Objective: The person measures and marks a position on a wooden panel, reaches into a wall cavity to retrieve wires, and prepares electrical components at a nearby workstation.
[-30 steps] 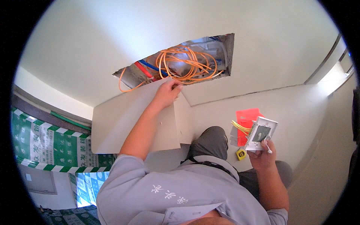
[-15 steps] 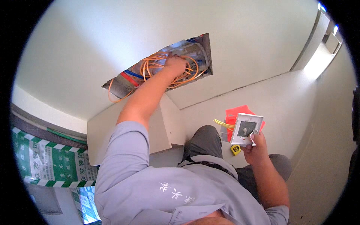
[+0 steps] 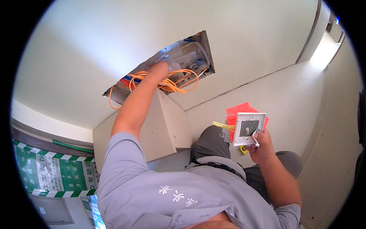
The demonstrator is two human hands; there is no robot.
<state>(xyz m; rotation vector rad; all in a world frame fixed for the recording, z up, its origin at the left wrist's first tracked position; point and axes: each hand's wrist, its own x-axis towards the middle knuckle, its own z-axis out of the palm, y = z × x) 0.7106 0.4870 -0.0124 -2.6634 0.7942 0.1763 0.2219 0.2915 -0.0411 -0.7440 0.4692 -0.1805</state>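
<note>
My left hand (image 3: pixel 159 70) reaches into an angular wall opening (image 3: pixel 194 47). Its fingers are turned away and hidden. A loose coil of orange cable (image 3: pixel 173 86) hangs over the opening's lower edge, beside and under my wrist. A blue pipe and a red pipe (image 3: pixel 127 83) show at the opening's left end. My right hand (image 3: pixel 263 149) grips a white square faceplate (image 3: pixel 249 119) by its lower right edge, its dark centre facing up. Bright red sheets (image 3: pixel 238 109) lie behind the plate, and yellow wires (image 3: pixel 223 125) stick out to its left. A short white lead dangles near my thumb.
A pale box-like cabinet (image 3: pixel 152 131) stands under the opening, close to my left forearm. On the floor lies a yellow tape measure (image 3: pixel 243 150), below the faceplate. Green-and-white printed sheeting (image 3: pixel 57 170) and a green pipe (image 3: pixel 72 146) are at the left.
My left hand has shifted left and slightly down within the opening. The orange coil has slid lower and bunched at the bottom edge, uncovering more of the inside. The right hand still holds the faceplate.
</note>
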